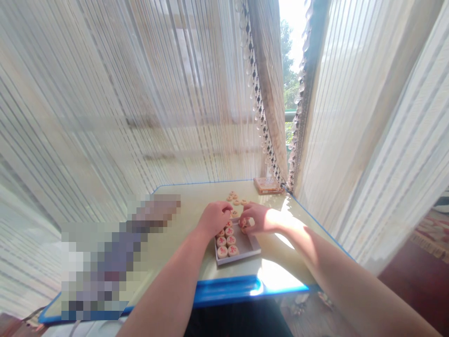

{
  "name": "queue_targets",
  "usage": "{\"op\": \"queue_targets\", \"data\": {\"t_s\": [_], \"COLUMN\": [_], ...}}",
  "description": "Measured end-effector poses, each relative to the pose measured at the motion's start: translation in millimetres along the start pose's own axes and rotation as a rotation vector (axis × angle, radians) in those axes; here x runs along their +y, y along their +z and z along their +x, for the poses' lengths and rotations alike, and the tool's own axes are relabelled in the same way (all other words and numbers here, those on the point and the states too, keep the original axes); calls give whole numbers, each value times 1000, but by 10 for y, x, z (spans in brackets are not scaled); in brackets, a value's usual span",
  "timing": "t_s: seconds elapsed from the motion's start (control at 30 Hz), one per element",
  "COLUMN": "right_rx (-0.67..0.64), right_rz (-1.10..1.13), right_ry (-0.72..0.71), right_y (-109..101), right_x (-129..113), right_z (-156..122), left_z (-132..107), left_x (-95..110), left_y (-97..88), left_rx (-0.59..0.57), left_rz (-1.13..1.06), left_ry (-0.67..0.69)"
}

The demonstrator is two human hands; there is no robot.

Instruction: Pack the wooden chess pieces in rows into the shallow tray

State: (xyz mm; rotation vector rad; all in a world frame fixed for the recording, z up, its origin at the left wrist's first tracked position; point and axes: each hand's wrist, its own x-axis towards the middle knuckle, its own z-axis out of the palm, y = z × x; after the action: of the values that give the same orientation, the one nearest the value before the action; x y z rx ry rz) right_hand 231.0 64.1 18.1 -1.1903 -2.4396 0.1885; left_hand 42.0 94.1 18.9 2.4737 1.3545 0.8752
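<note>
Right hand [258, 219] is pinching a piece [244, 228], thumb and fingers clamping it at the right side of the tray [250, 246]; left hand [216, 217] is bending its fingers over the far-left corner, can't tell if gripping; red-marked pieces [230, 240] are sitting along tray's left

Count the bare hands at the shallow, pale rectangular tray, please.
2: the left hand is at the far left part of the tray; the right hand is over its right side. None appears hidden there.

Pale table [196, 194], blue-edged. Directly on it: shallow tray [249, 244], loose round pieces [236, 202] just beyond (some clustered), flat box [265, 184] near far right corner.
</note>
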Motion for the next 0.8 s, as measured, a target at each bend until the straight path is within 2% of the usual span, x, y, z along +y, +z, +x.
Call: {"op": "queue_targets", "data": {"t_s": [0.1,0.23,0.3,0.43,0.6,0.8], "right_rx": [82,258,257,145,147,246], "right_rz": [13,-114,-169,-151,-87,-39], "right_ry": [18,232,328,435,425,349], "right_y": [6,51,78,128,188,227], "right_x": [94,301,393,476,508,530], "right_z": [46,104,115,124,137,133], "left_z": [12,36,47,62,63,77], "left_x": [-23,-89,-130,-192,-267,-380], "left_y": [7,11,9,4,20,47], "left_rx": [47,112,112,39,-39,-39], "left_rz": [5,64,107,109,62,12], "left_ry": [-10,-76,-148,-297,-329,-322]}}
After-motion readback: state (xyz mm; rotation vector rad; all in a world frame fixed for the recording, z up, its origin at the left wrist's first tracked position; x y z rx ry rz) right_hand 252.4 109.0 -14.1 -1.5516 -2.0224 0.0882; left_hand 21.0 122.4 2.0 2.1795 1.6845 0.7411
